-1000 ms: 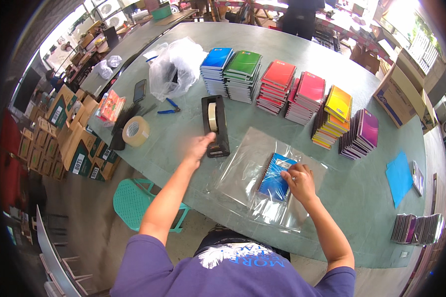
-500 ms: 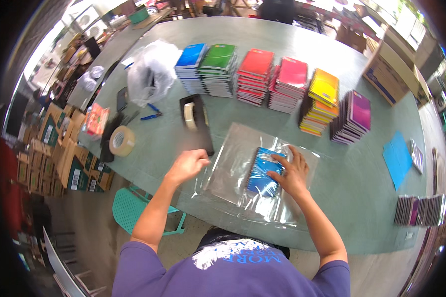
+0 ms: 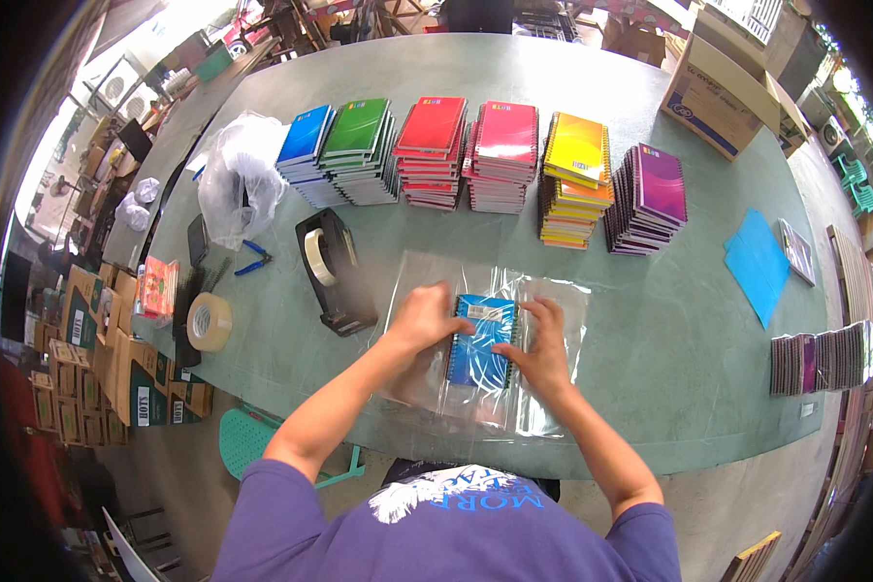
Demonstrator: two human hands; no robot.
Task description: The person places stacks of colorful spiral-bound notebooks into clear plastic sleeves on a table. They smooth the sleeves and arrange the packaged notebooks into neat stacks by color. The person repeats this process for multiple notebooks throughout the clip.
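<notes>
A blue spiral notebook (image 3: 483,339) lies on clear plastic wrap (image 3: 553,301) spread over the green table (image 3: 669,339). My left hand (image 3: 425,317) rests on the notebook's left edge, fingers curled over the plastic. My right hand (image 3: 543,341) presses on its right edge, fingers spread. A black tape dispenser (image 3: 332,272) stands just left of my left hand. Whether either hand pinches the wrap I cannot tell.
Stacks of spiral notebooks run along the far side: blue (image 3: 306,145), green (image 3: 359,141), red (image 3: 429,141), pink (image 3: 504,145), yellow (image 3: 574,170), purple (image 3: 650,194). A roll of brown tape (image 3: 210,322), a clear plastic bag (image 3: 238,175), blue pliers (image 3: 252,258) lie left. Cardboard box (image 3: 718,82) at back right.
My left hand left the tape dispenser and came right onto the notebook's left edge. My right hand stays on the notebook. The view shifted so the table sits lower.
</notes>
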